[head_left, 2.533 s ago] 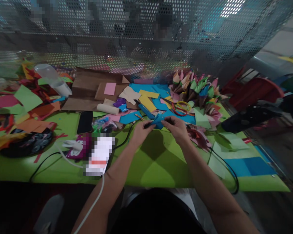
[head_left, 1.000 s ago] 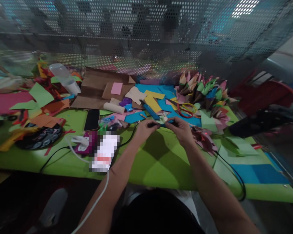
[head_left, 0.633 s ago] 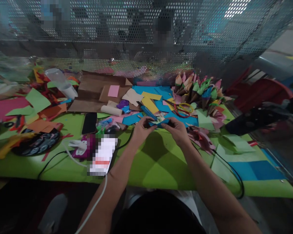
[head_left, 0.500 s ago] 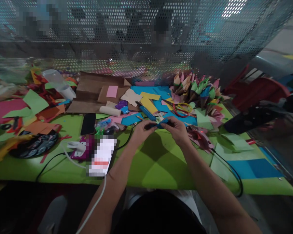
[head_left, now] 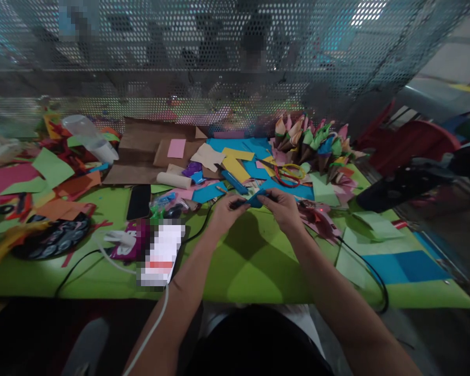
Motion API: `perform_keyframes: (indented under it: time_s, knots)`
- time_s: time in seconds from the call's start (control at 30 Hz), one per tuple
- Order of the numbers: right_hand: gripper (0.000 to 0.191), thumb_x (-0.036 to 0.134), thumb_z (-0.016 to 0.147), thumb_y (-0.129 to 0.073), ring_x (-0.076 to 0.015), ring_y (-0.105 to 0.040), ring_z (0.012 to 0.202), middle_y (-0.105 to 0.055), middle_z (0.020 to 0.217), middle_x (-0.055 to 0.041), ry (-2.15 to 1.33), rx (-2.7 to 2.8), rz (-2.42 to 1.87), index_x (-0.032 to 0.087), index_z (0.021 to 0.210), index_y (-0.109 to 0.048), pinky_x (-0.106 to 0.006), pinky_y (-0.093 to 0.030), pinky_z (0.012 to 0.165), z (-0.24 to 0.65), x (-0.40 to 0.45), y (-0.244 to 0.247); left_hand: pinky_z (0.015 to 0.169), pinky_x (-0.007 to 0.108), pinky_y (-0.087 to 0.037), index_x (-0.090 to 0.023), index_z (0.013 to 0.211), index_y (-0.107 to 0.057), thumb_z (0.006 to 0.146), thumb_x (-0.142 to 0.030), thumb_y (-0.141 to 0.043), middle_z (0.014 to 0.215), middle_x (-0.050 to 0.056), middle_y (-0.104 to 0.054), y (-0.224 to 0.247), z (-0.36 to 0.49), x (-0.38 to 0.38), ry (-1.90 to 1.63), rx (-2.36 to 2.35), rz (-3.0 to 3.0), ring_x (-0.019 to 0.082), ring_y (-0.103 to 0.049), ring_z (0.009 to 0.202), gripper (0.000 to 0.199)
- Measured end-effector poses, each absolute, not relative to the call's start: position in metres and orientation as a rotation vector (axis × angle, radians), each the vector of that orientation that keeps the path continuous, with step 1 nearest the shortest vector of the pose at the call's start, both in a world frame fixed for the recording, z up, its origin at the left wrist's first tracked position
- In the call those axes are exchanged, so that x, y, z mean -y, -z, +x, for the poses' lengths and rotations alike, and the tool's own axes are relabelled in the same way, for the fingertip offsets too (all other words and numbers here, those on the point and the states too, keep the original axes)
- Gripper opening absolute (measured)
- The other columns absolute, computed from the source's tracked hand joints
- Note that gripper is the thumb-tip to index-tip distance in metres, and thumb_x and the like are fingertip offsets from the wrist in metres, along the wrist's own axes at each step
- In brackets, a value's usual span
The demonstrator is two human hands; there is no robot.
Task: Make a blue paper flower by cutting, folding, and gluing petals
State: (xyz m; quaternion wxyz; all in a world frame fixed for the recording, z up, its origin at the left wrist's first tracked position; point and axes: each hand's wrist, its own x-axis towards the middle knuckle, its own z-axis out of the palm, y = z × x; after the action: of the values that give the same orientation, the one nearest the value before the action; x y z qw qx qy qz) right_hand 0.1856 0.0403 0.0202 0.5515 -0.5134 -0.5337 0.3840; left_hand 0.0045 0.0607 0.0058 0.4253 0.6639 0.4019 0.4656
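Left hand and right hand pinch blue paper in closed fingers from both sides, above table's middle, likely to steady it. Scissors lie just beyond, probably kept reachable.

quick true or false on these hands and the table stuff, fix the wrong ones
1. The left hand and right hand both hold a small blue paper. True.
2. The pink square lies on the black phone. False: it lies on brown paper.
3. A white cable runs from the lit phone. True.
4. The paper cones stand left of the brown paper. False: they stand right of it.
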Motion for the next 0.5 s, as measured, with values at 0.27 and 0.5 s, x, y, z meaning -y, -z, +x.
perform_keyframes:
  time_s: [0.27,0.5]
  knots:
    - [0.044,0.065,0.072,-0.073,-0.0171,-0.053,0.073,-0.062,0.079,-0.0015,-0.896,1.24,-1.174,0.022,0.085,-0.069,-0.031,-0.045,0.068,0.1837,-0.0387,-0.0221,0.073,0.03,-0.049,-0.02,0.074,-0.071,0.075,-0.034,-0.077,0.081,0.003,-0.068,-0.0039,0.004,-0.0628,-1.228,-1.033,1.594,0.018,-0.062,0.079,0.015]
    - [0.05,0.051,0.062,-0.084,-0.016,-0.055,0.073,-0.066,0.092,-0.0019,-1.039,1.2,-1.123,0.024,0.101,-0.069,-0.03,-0.046,0.068,0.1773,-0.0401,-0.0196,0.076,0.031,-0.051,-0.019,0.078,-0.069,0.075,-0.04,-0.076,0.082,0.003,-0.071,-0.0081,0.0049,-0.0608,-1.316,-1.03,1.488,0.018,-0.063,0.079,0.022]
